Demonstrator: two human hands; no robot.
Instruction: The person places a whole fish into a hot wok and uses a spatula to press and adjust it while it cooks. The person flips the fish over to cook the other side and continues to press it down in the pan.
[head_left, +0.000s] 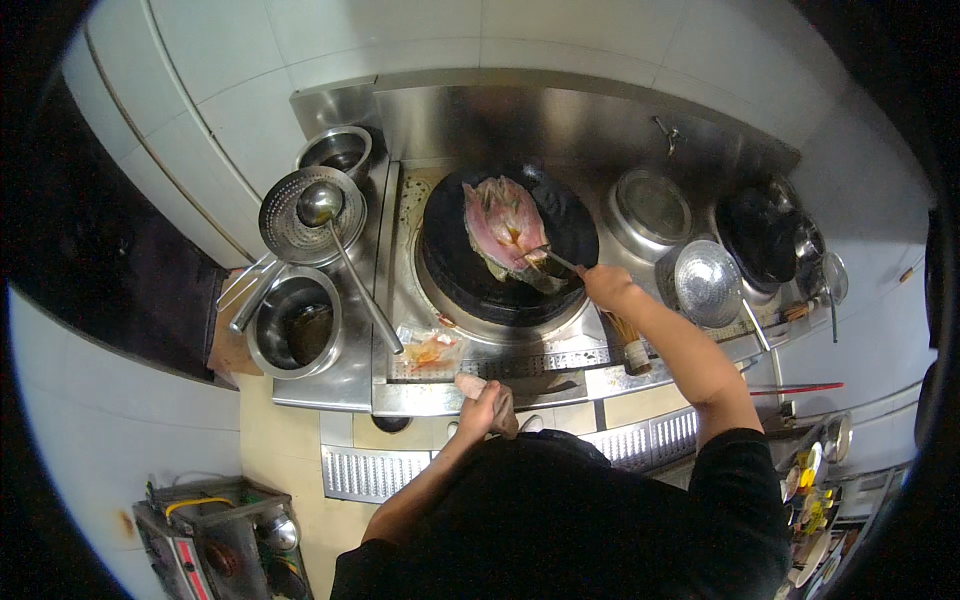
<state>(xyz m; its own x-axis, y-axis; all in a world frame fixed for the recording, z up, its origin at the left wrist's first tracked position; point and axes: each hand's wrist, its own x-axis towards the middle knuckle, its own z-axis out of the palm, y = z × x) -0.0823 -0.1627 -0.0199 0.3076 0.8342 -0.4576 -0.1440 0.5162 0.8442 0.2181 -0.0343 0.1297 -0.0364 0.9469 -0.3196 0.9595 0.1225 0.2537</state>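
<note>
A large split-open fish (504, 221), pink flesh facing up, lies in a black wok (571, 210) on the stove. My right hand (609, 288) grips the handle of a metal cooking utensil (561, 259) at the wok's right rim. The tip of that utensil meets the lower part of the fish; its exact shape is hard to make out. Close to my body, my left hand (478, 414) is closed on a brownish folded cloth (504, 412). Just beyond the cloth, a clear plastic bag (429, 351) with reddish-orange contents rests on the stove's front edge.
To the left, a perforated strainer (281, 225) with a ladle (321, 204) across it sits near a steel pot (330, 352). A bamboo brush (634, 352) lies below my right forearm. Rightward stand a lidded steel pot (651, 208), a perforated skimmer (707, 283) and another dark wok (757, 236).
</note>
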